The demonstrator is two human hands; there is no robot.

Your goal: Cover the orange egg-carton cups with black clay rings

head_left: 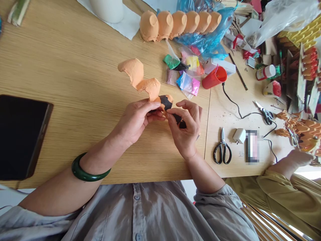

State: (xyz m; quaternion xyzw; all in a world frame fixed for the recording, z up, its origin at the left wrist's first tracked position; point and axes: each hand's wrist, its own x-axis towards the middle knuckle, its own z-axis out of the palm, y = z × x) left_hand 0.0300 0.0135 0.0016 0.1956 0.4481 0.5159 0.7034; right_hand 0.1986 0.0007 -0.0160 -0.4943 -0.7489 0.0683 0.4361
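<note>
My left hand (pixel 132 122) is closed on a strip of orange egg-carton cups (pixel 152 87), its thumb along the upper side. The strip slants up and away to the left, above the table. At the near end a black patch (pixel 165 102) covers part of the orange. My right hand (pixel 185 126) pinches at that same end, thumb and index finger together against it. More black (pixel 177 117) shows behind the right fingers; whether it belongs to the strip I cannot tell. The fingers partly hide the near end.
A row of orange cups (pixel 177 25) stands at the back beside blue plastic (pixel 205 36). Small bags of coloured material (pixel 187 82) and a red cup (pixel 214 77) lie nearer. Black-handled scissors (pixel 222 149) are at right, a tablet (pixel 21 137) at left. Another person's hand (pixel 293 162) is far right.
</note>
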